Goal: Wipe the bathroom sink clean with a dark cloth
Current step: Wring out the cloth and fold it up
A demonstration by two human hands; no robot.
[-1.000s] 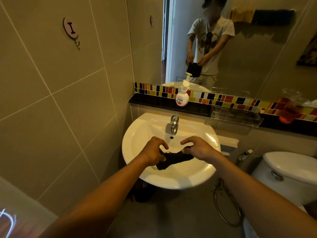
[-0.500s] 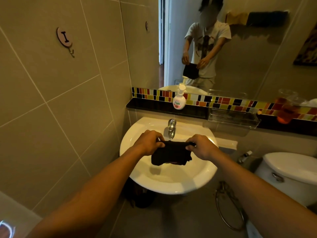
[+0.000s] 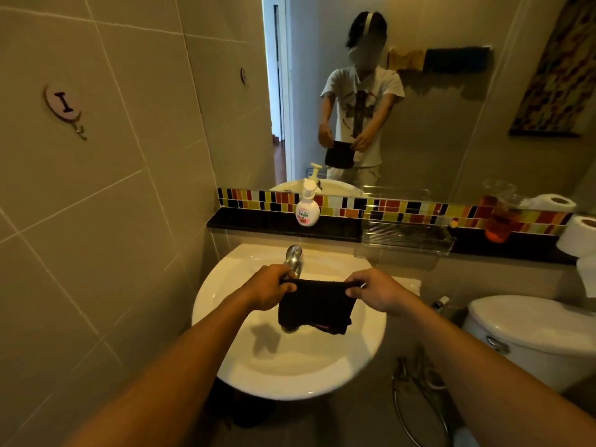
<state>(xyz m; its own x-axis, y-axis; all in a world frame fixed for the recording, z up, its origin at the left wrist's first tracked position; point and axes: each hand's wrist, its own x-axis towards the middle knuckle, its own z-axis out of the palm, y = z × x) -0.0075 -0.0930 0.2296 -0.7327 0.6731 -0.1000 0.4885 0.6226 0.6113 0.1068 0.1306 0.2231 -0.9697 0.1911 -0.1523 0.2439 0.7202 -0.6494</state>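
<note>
Both arms reach forward over the sink (image 3: 361,359). The left hand (image 3: 269,287) and right hand (image 3: 375,290) each pinch a top corner of the dark cloth (image 3: 314,306), fingers closed on it. The cloth hangs above the basin, just in front of the faucet (image 3: 294,258), its top edge stretched side to side. A wall hook (image 3: 63,102) left of the sink reads "I"; the soap bottle (image 3: 308,206) label behind the sink is unreadable.

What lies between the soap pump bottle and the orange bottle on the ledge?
In the head view, a clear plastic tray sits between the soap pump bottle and orange bottle.

dark cloth (image 3: 316,306) | hanging spread, raised above white sink (image 3: 225,287)
</note>
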